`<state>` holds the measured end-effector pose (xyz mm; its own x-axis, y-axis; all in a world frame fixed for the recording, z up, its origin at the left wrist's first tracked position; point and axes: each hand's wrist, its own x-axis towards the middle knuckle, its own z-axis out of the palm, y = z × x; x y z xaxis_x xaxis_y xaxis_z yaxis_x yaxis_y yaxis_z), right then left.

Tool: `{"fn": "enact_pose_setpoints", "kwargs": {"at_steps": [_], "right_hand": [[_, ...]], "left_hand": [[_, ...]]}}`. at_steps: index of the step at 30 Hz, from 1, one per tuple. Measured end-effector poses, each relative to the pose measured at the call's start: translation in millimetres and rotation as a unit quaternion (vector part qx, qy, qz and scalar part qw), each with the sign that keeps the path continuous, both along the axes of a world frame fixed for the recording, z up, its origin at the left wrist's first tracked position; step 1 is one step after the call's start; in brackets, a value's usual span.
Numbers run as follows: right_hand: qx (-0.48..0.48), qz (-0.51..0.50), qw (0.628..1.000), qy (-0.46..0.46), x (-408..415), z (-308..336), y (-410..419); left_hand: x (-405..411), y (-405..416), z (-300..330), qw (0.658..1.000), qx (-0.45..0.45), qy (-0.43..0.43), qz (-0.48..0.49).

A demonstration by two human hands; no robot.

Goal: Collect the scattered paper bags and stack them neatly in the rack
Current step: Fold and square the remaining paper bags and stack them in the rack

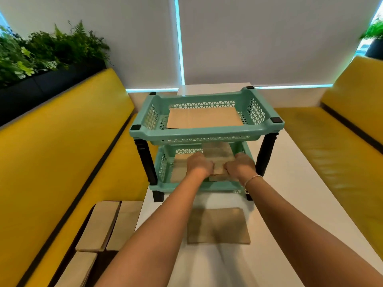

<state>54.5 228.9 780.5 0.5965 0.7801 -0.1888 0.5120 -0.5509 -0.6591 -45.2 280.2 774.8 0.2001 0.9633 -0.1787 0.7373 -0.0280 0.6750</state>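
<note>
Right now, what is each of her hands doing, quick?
Left hand: gripping the left side of a stack of paper bags in the rack's lower tray.
Right hand: gripping the same stack's right side.

We've got both hands in the lower tier of the teal rack (pixel 207 131) mid-frame, left hand (pixel 200 165) and right hand (pixel 240 165) gripping a paper bag (pixel 217 160). Another bag (pixel 218 225) lies on the white table (pixel 290 204) below, more at lower left.
</note>
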Motion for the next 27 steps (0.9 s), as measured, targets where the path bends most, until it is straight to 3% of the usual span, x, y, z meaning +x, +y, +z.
{"fn": "enact_pose_setpoints", "kwargs": {"at_steps": [6, 15, 27], "right_hand": [[0.022, -0.027, 0.999, 0.015, 12, -18, 13], [-0.008, -0.049, 0.999, 0.001, 14, -38, 17], [-0.067, 0.012, 0.996, -0.061, 8, -40, 15]], "left_hand": [[6, 17, -16, 0.997, -0.017, 0.043, -0.064], [13, 23, -34, 0.993, -0.05, 0.064, -0.08], [17, 21, -43, 0.987, -0.033, 0.111, -0.109]]}}
